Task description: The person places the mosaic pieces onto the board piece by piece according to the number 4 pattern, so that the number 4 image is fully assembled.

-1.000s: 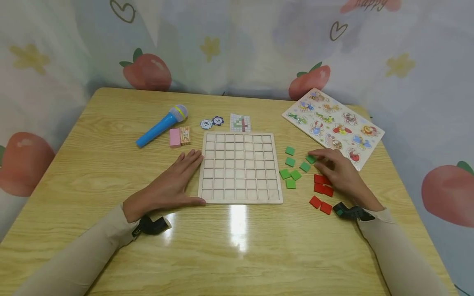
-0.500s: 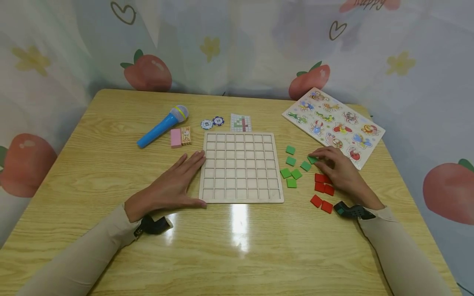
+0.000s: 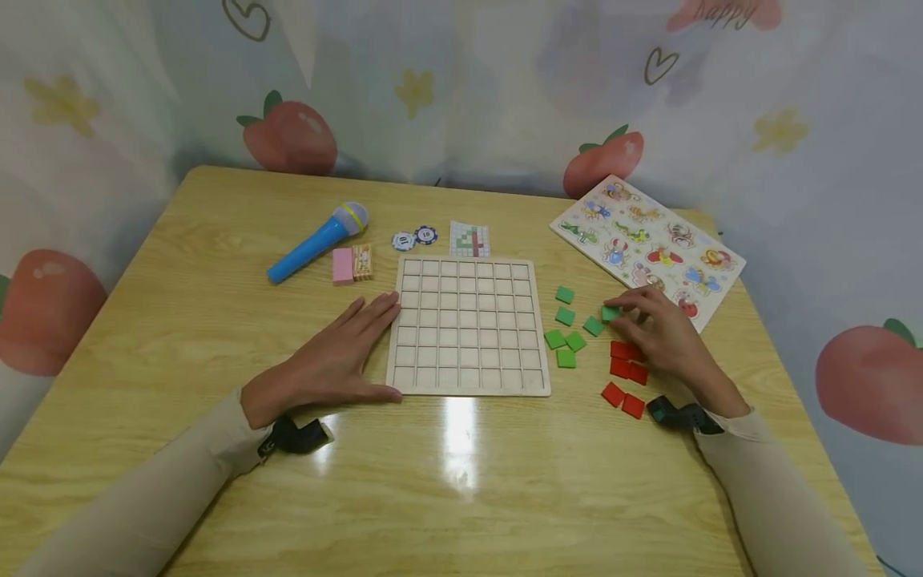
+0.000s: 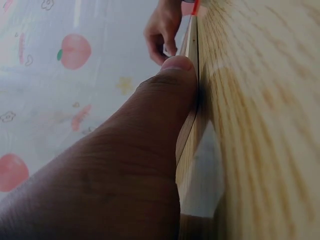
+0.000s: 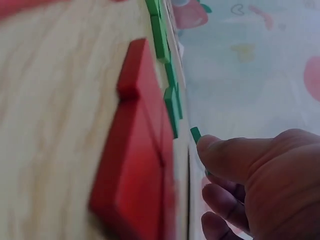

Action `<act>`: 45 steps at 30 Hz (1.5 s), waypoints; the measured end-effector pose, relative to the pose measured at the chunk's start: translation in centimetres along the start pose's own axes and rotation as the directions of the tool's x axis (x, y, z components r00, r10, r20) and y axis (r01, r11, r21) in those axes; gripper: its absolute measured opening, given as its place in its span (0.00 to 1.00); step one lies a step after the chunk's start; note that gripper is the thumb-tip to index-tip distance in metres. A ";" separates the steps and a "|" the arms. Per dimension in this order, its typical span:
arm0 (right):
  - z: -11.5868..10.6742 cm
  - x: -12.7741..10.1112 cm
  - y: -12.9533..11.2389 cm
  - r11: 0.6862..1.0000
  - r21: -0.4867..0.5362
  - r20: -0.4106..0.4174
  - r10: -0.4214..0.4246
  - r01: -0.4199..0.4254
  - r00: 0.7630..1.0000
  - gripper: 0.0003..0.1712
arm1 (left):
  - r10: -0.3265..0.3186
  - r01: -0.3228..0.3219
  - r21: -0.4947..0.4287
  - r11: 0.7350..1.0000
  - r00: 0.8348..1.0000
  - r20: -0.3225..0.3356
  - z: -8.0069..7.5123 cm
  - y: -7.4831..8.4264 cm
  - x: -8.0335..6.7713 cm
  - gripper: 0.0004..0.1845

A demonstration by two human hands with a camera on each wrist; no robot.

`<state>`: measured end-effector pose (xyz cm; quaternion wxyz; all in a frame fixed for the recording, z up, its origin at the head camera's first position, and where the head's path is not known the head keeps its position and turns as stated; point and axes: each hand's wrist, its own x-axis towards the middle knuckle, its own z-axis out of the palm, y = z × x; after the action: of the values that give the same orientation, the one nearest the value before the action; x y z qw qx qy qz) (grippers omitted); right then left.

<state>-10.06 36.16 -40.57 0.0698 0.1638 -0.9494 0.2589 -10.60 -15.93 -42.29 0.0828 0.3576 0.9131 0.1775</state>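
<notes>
Bright overhead glare on table (wrist views blurred close-up).

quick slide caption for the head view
Left hand steadies an empty wooden grid board while right hand pinches a green tile.

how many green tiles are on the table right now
6. Five green tiles lie loose right of the grid board: with. One is pinched by the right hand. More may hide under it.
</notes>
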 end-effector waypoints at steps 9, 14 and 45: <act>-0.7 0.0 -2.2 0.994 -0.041 -0.026 -0.098 0.097 0.995 0.18 | -0.001 0.001 0.009 1.000 1.000 -0.002 0.0 0.1 -0.4 0.72; -1.0 0.9 -3.7 0.994 -0.045 0.003 -0.104 0.104 0.995 0.19 | -0.001 0.001 0.019 1.000 1.000 -0.007 0.0 0.1 -0.2 0.72; 4.6 12.3 -11.7 0.986 0.030 0.274 -0.167 0.165 0.947 0.16 | 0.007 -0.007 0.008 1.000 1.000 -0.022 0.2 -0.1 -0.2 0.72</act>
<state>-17.73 20.94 -36.35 -0.0422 0.2779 -0.9318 0.2298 -10.44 -16.13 -42.50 0.0708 0.3593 0.9133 0.1782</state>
